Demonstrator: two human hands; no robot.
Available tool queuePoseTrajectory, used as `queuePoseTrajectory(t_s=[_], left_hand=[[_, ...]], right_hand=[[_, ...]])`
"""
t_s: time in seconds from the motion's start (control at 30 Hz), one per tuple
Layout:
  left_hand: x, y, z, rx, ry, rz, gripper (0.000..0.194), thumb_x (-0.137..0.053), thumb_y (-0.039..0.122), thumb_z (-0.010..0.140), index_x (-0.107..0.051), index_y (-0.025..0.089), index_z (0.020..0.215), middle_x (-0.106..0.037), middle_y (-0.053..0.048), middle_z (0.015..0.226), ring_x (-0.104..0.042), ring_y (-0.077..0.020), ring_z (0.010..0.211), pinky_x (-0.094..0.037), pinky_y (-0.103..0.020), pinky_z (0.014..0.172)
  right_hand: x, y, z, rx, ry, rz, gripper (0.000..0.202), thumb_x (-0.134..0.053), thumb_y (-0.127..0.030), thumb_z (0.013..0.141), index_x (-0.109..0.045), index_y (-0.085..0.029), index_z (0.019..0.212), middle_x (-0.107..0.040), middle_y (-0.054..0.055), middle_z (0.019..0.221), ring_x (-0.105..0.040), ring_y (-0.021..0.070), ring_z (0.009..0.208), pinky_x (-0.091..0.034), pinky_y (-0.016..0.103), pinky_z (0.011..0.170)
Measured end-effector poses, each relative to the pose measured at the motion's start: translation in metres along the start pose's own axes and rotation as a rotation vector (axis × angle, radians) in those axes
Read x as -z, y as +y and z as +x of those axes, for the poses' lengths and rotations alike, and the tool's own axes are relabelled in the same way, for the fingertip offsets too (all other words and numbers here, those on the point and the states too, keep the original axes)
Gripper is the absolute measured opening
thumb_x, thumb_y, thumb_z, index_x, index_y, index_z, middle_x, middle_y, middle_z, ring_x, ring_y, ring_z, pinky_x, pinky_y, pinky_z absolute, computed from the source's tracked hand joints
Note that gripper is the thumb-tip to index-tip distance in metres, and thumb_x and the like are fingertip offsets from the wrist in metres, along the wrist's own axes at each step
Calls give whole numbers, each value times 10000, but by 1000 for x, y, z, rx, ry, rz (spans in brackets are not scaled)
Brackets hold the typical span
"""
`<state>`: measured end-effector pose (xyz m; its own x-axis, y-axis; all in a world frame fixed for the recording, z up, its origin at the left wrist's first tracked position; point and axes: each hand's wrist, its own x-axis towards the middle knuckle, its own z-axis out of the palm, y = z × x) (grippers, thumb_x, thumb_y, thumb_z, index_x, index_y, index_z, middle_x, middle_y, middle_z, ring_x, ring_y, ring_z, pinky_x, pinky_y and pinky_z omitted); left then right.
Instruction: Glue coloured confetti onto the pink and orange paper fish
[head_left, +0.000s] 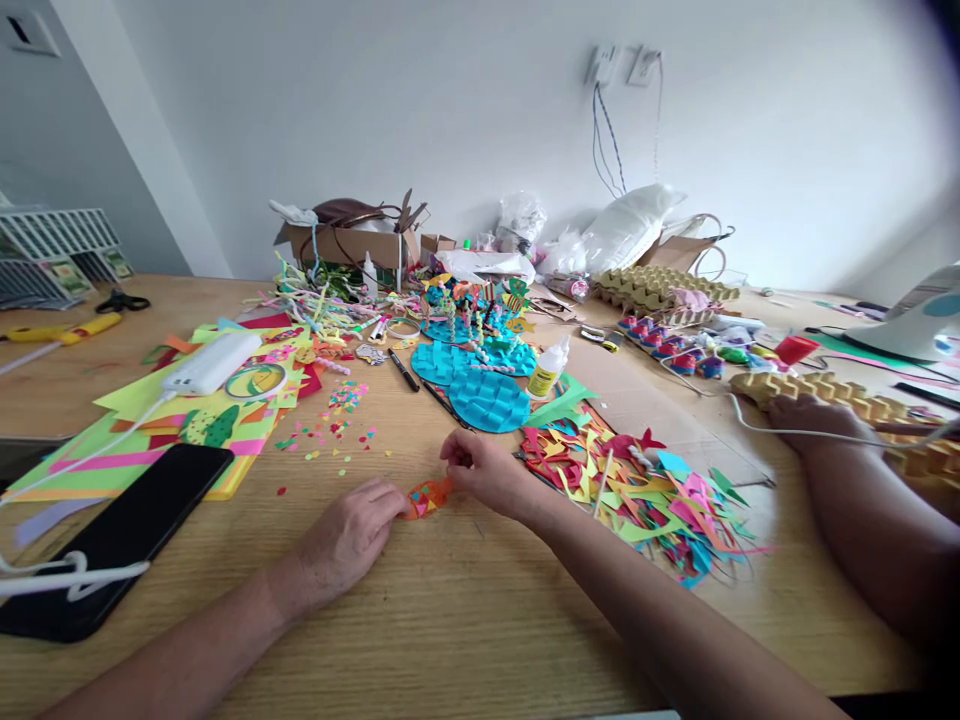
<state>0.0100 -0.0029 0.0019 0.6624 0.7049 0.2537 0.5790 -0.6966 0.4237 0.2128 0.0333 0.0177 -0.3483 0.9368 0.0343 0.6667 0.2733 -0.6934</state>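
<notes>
A small orange paper fish (424, 500) with coloured paper bits on its body lies on the wooden table in front of me. The fingers of my left hand (352, 535) are pressed together at its left end. At its right, tail end, my right hand (487, 472) has its fingers curled in a pinch, partly hiding the paper there. Loose confetti-like paper bits (349, 397) are scattered beyond my left hand. Past my right hand stand a blue layered paper piece (489, 400) with small paper fish above it and a white glue bottle (550, 368).
A heap of paper scraps (622, 480) lies right of my right forearm. At left are coloured sheets (82, 440), a black phone (120, 535) and a white power bank (214, 365). Another person's hand (814, 425) rests on an egg carton (757, 385) at right. A black pen (403, 370) lies mid-table.
</notes>
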Motion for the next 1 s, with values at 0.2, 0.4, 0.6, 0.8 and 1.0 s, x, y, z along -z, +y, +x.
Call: queuePoseTrajectory(t_s=[0.2,0.4,0.6,0.8,1.0], left_hand=[[2,2,2,38,-16,-26,297,-367,-15,733,-571,181,821,-608,-17,809,-559,-145,796,-443,-242,726],[28,-9,11,154,6,-76,234,-391,77,770,-589,194,812,-635,-5,849,-579,-126,800,-434,-211,728],[75,-56,29,415,-92,267,235,-403,171,786,-610,202,893,-646,-17,928,-572,-163,841,-407,-241,738],[101,-100,28,602,-198,383,156,-467,132,688,-614,185,699,-639,-4,676,-573,-163,662,-353,-217,548],[106,-114,25,642,-299,406,114,-514,160,643,-618,193,675,-625,10,651,-563,-154,652,-337,-208,531]], right_hand=[[3,-8,-12,-14,-5,20,217,-440,-40,654,-515,-159,820,-534,-18,667,-485,97,594,-346,198,520],[3,-18,-20,11,52,-22,230,-424,-24,670,-519,-164,825,-539,-16,657,-486,98,591,-356,203,533],[-4,-7,-21,47,194,14,185,-420,-44,696,-502,-165,809,-545,-2,670,-501,111,598,-372,215,533],[-6,-2,-24,86,242,-22,149,-414,-82,733,-503,-168,816,-558,12,689,-512,126,618,-374,228,547],[-8,1,-26,126,235,-43,171,-409,-67,723,-507,-167,821,-568,22,717,-519,128,641,-377,226,561]])
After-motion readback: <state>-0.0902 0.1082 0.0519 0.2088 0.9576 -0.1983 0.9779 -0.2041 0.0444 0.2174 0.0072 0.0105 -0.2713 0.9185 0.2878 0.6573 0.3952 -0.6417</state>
